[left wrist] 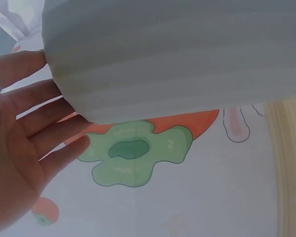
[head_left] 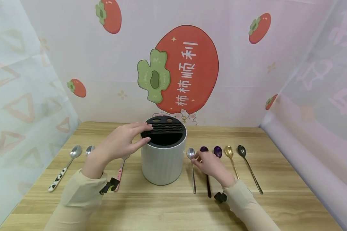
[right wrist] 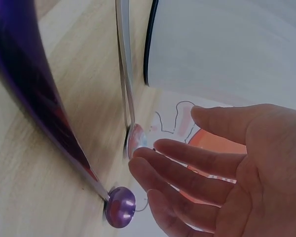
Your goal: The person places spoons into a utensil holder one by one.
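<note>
A white ribbed utensil holder (head_left: 162, 165) with a black slotted lid (head_left: 165, 128) stands mid-table. My left hand (head_left: 118, 141) reaches over its left side, fingers extended at the lid; in the left wrist view, fingertips meet the edge of the holder (left wrist: 163, 59). To the right of the holder, my right hand (head_left: 211, 163) is loosely bent beside a silver spoon (head_left: 194, 181) and above a dark-handled purple spoon (head_left: 209, 187). The right wrist view has nothing between the thumb and fingers (right wrist: 187, 173), near the silver spoon's bowl (right wrist: 137, 138).
Further right lie another purple spoon (head_left: 217, 151), a gold spoon (head_left: 229, 150) and a black spoon (head_left: 253, 171). On the left are a cow-print-handled spoon (head_left: 57, 179), a partly hidden silver spoon (head_left: 90, 149) and a pink-handled spoon (head_left: 120, 174). Printed cloth walls (head_left: 243, 80) border the wooden table (head_left: 167, 208).
</note>
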Available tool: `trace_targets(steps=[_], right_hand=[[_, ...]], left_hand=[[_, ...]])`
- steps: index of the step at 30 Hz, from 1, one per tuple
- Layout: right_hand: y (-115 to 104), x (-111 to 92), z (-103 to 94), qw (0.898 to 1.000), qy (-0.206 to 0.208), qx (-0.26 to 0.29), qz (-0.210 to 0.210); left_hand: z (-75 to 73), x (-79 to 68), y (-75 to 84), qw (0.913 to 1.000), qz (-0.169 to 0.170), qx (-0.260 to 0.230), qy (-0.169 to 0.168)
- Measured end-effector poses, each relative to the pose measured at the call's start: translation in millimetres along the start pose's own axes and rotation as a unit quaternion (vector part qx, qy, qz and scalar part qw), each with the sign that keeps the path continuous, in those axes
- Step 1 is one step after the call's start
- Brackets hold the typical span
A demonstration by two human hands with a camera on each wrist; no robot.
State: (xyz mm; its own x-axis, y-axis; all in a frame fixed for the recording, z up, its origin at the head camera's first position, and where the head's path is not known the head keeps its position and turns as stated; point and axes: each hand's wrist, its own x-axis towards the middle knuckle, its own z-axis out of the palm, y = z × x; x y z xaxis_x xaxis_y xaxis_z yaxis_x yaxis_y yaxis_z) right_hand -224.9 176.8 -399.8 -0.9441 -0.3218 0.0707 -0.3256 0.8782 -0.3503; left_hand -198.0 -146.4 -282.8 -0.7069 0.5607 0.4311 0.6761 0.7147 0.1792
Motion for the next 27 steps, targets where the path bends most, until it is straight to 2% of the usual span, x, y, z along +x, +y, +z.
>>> trace_targets(steps=[17,27], right_hand=[[-2.9,0.8,2.2,0.998,-0.005,0.021,0.061],[-7.2,2.3,2.3,0.996,-0.006,-0.004,0.089]], left_hand=[[-13.0,6.2,5.8,0.9970,-0.024,-0.025,-0.070],[-15.8,9.6,7.6,0.9968,-0.015,-0.028,-0.074]])
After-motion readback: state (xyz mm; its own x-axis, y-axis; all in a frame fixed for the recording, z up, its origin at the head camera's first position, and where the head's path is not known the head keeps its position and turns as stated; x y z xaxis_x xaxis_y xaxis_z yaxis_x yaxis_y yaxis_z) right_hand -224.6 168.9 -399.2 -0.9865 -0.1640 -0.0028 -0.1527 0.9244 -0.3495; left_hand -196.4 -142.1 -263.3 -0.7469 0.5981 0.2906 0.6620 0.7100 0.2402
